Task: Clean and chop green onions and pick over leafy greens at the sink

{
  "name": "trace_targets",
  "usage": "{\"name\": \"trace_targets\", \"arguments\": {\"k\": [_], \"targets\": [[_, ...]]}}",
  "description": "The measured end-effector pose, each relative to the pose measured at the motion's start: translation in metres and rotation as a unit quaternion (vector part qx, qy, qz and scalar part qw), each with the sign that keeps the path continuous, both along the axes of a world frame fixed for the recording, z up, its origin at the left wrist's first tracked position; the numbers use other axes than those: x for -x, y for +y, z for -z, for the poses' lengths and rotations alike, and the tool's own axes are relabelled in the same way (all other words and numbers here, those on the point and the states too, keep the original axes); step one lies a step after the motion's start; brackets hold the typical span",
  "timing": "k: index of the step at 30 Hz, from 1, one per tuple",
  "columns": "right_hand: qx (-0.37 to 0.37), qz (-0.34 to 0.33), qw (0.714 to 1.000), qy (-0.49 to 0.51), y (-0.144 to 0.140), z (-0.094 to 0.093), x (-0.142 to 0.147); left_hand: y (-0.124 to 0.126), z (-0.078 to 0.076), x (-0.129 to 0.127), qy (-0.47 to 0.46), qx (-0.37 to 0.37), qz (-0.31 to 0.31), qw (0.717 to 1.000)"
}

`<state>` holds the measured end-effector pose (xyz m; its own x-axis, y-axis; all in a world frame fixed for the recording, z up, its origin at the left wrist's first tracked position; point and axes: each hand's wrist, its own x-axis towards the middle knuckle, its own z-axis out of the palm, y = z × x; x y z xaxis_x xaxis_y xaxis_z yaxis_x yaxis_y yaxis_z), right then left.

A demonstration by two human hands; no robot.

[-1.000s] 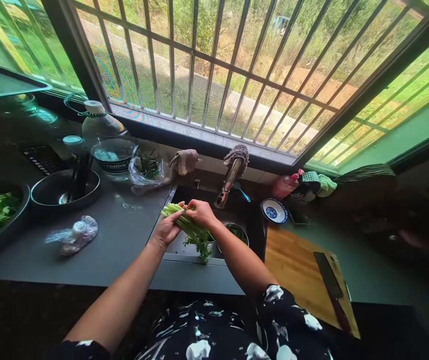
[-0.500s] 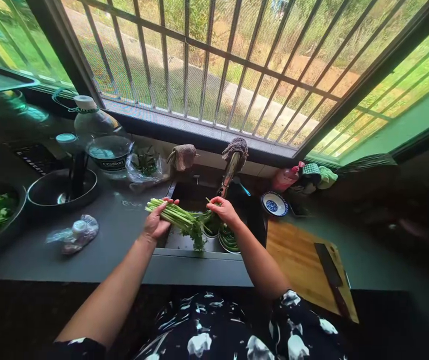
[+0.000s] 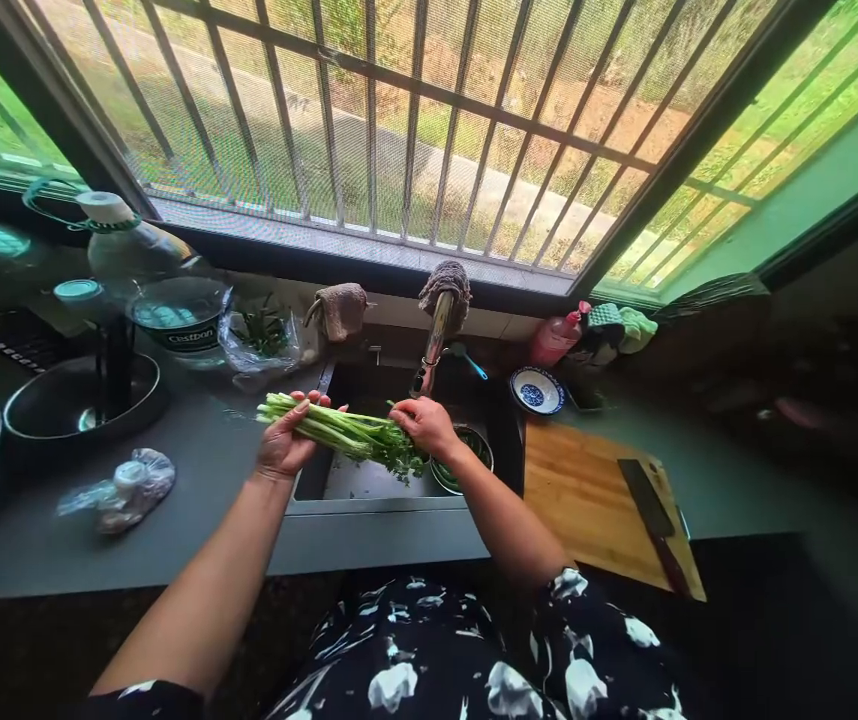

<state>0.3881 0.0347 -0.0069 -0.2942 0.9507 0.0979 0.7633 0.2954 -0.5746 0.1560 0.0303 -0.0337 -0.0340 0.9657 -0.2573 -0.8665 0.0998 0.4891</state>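
Observation:
A bunch of thin celery (image 3: 339,430) lies across my left hand (image 3: 284,447), which is closed around the pale stalk ends. Its leafy tops point right and hang over the sink (image 3: 391,506). At those leaves, my right hand (image 3: 427,428) has its fingers pinched together on the celery; the exact stem between them is hidden. Below the right wrist, a round bowl (image 3: 490,452) with green vegetables stands in the sink. The faucet (image 3: 436,335), topped with a cloth, rises just behind my right hand.
On the right, a cleaver (image 3: 645,498) lies on a wooden cutting board (image 3: 571,500), with a blue-and-white dish (image 3: 537,390) behind. Leftward are a knotted plastic bag (image 3: 136,490), a black pan (image 3: 20,425), a large water bottle (image 3: 181,335) and a bag of greens (image 3: 264,335). A barred window spans the back.
My right hand has come left and down from above the bowl to the celery's leafy end. My left hand still holds the bunch. The camera view has shifted slightly.

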Motion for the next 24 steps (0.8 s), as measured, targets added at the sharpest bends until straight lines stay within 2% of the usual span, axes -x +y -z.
{"name": "trace_targets", "arguments": {"k": [3, 8, 12, 16, 20, 24], "targets": [[-0.006, -0.076, 0.996, -0.056, -0.001, -0.006, 0.013, -0.003, -0.003, -0.002, 0.002, -0.040, 0.021, 0.999], [-0.091, -0.065, 0.993, -0.032, -0.011, -0.012, 0.027, -0.004, -0.006, -0.003, 0.014, -0.056, 0.029, 0.998], [-0.061, -0.118, 0.991, -0.029, -0.020, -0.012, 0.039, -0.003, -0.005, -0.009, 0.025, -0.020, 0.007, 0.999], [-0.004, -0.084, 0.995, -0.063, -0.016, -0.008, 0.045, -0.004, -0.005, -0.017, 0.027, -0.014, 0.023, 0.999], [0.007, -0.062, 0.995, -0.080, -0.007, -0.003, 0.038, -0.007, -0.009, -0.021, 0.019, -0.018, 0.044, 0.999], [0.002, -0.054, 0.995, -0.087, -0.003, 0.002, 0.032, -0.008, -0.015, -0.025, 0.013, 0.004, 0.033, 0.999]]}}
